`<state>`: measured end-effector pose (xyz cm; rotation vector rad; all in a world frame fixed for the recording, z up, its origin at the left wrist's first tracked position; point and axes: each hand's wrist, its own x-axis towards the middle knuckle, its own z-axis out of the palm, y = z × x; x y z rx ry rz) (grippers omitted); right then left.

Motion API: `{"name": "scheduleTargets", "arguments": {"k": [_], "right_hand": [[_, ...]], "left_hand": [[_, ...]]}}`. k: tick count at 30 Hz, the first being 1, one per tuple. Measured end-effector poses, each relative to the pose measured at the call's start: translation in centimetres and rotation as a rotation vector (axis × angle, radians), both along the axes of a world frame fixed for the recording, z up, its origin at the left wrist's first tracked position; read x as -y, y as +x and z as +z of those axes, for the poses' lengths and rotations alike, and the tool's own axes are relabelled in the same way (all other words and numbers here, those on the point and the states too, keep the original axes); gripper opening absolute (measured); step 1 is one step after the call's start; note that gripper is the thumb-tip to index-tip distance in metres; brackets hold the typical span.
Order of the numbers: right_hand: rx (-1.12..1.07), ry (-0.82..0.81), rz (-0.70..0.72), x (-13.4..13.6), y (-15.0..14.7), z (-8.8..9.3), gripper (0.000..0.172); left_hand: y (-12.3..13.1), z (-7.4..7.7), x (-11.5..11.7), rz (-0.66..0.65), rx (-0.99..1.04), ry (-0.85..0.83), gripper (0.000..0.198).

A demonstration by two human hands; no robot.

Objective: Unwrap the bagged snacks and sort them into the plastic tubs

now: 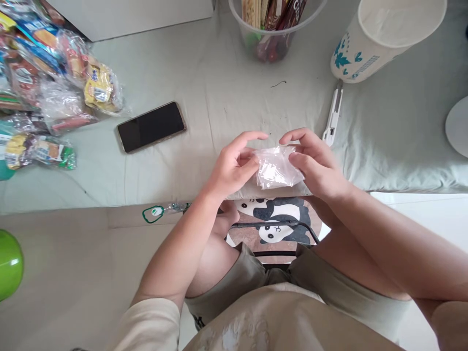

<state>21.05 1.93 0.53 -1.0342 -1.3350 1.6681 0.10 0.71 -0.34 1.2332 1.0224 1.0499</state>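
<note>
We grasp a small clear plastic bag [275, 167] with both hands: left hand [234, 165] pinches its left edge, right hand [314, 163] its right. The bag sits above the near bed edge [109, 195]; a phone [151, 126] lies left.

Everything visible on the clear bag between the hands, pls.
The plastic bag is small, thin and see-through with a whitish sheen. It looks like soft film and is crinkled rather than flat. No print or contents can be made out. It sits over the near edge of the pale green sheet. The left hand pinches its left side and the right hand its right. Whether it also rests on the sheet cannot be told.
</note>
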Motion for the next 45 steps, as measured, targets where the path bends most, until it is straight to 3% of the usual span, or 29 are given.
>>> {"name": "scheduleTargets", "arguments": {"k": [2,4,7,11,15,19,22,26,32,35,39,42,45], "right_hand": [[-0.032,-0.041,-0.007,0.0,0.0,-0.5,0.035],[-0.073,-0.059,-0.01,0.0,0.0,-0.9,0.045],[-0.035,-0.01,-0.003,-0.1,-0.1,-0.6,0.034],[0.113,0.022,-0.034,0.0,-0.5,0.4,0.017],[0.113,0.038,0.003,0.0,-0.6,0.6,0.015],[0.096,0.188,-0.073,-0.2,-0.5,0.0,0.018],[0.109,0.328,-0.105,-0.4,-0.3,-0.2,0.015],[0.105,0.469,0.0,-0.7,0.4,-0.4,0.016],[0.083,0.436,0.05,-0.8,0.8,-0.8,0.033],[0.107,0.336,-0.011,-0.6,0.1,-0.7,0.025],[0.038,0.115,-0.014,-0.4,-0.5,-0.7,0.045],[0.137,0.102,-0.062,-0.5,-0.5,-0.5,0.039],[0.157,0.133,-0.113,-0.4,-0.6,-0.2,0.033]], "left_hand": [[0.0,-0.1,0.0,0.013,-0.066,0.085,0.028],[0.2,-0.1,0.0,0.046,-0.063,0.082,0.04],[0.3,-0.2,0.1,0.085,0.021,-0.067,0.039],[0.4,-0.5,0.2,-0.012,0.144,-0.226,0.028],[0.4,-0.6,0.2,0.004,0.062,-0.144,0.028],[0.4,-0.5,0.2,-0.023,0.031,-0.103,0.022],[0.3,-0.5,0.0,0.039,-0.024,0.01,0.015],[-0.2,-0.5,-0.2,0.012,-0.021,0.087,0.018],[-0.6,-0.3,0.0,-0.104,0.157,-0.115,0.03],[-0.4,-0.2,0.2,-0.068,0.063,-0.035,0.02],[0.1,-0.2,0.3,-0.01,-0.004,0.031,0.037],[0.6,-0.4,0.2,0.036,0.048,-0.004,0.054],[1.2,-0.5,0.2,0.071,0.05,-0.076,0.048]]}}
